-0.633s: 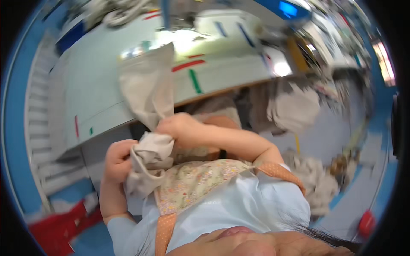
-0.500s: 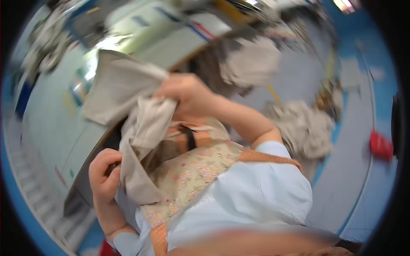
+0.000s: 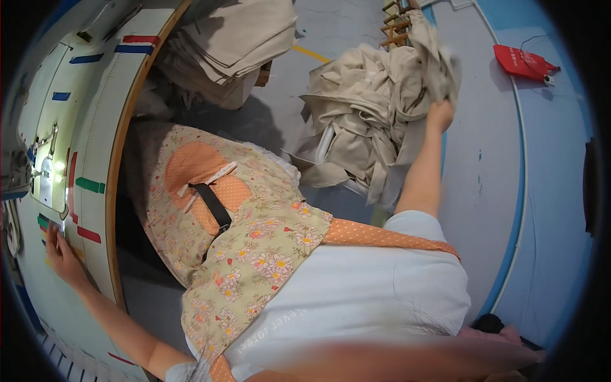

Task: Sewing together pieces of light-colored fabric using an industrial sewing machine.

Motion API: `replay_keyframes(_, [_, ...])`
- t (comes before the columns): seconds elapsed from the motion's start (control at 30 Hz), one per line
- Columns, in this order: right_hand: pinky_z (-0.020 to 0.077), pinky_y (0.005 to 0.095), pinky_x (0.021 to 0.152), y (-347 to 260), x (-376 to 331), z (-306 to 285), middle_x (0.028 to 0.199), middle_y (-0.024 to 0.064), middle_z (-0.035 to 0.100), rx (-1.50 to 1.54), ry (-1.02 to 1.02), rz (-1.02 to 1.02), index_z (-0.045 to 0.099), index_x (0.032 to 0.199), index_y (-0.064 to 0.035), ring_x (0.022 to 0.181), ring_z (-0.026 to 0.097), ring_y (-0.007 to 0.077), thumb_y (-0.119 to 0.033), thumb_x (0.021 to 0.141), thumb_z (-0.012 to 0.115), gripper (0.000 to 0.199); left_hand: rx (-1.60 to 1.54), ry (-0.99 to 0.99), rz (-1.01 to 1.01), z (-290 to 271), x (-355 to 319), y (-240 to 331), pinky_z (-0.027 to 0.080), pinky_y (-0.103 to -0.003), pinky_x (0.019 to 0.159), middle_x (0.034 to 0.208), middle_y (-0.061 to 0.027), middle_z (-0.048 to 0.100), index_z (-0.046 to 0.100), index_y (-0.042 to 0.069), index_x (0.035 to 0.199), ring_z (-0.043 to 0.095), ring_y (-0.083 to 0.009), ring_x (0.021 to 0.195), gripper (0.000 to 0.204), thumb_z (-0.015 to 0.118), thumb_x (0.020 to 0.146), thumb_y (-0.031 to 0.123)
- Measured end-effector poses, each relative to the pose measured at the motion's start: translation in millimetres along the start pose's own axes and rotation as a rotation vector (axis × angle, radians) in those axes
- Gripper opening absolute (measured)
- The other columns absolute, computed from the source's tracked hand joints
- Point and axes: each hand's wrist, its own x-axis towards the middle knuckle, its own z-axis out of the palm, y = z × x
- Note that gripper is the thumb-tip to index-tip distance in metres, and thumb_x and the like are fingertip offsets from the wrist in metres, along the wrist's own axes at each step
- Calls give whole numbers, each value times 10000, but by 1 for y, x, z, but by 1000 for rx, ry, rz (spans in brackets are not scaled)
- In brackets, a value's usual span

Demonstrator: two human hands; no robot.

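Note:
My right hand (image 3: 439, 116) reaches out to the far right, its fingers closed on a beige cloth piece (image 3: 439, 67), slightly blurred at its edge. The cloth hangs over the right side of a rumpled heap of beige fabric (image 3: 366, 108). On the left, my left hand (image 3: 65, 260) is over the pale worktable (image 3: 94, 149), fingers stretched out and holding nothing. It is nearest a sewing machine's lit needle area (image 3: 48, 175) and some coloured tape strips.
A stack of flat beige fabric pieces (image 3: 235, 41) stands beyond the table's wooden edge (image 3: 118, 146). The heap rests on a light frame (image 3: 324, 145). A red bag (image 3: 523, 62) hangs on the blue-and-white wall at right. My flowered apron (image 3: 267, 245) covers my lap.
Both hands held beige cloth in front of my body before. My left hand has let go and moved left to the table, while my right hand has carried cloth to the heap. The view has turned.

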Motion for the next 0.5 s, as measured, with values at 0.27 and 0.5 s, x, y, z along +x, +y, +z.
replay_keyframes(0.27, [552,469,823,90,-45,31,1039,189,726,-75,-433,234,712,1042,-7,864,714,338,-218,865,656,281,128,0,-15,2,3,-22,471,-292,995,1256,-98,664,635,15,1314,617,-184,1136,318,540,1048,160])
replay_keyframes(0.5, [546,487,850,-73,-75,-19,1156,187,670,2,-232,-63,665,1160,-9,1032,663,363,-219,884,664,348,82,85,-15,-25,1,-39,484,-307,978,1209,-125,683,654,-10,1266,633,-200,1097,299,562,1037,159])
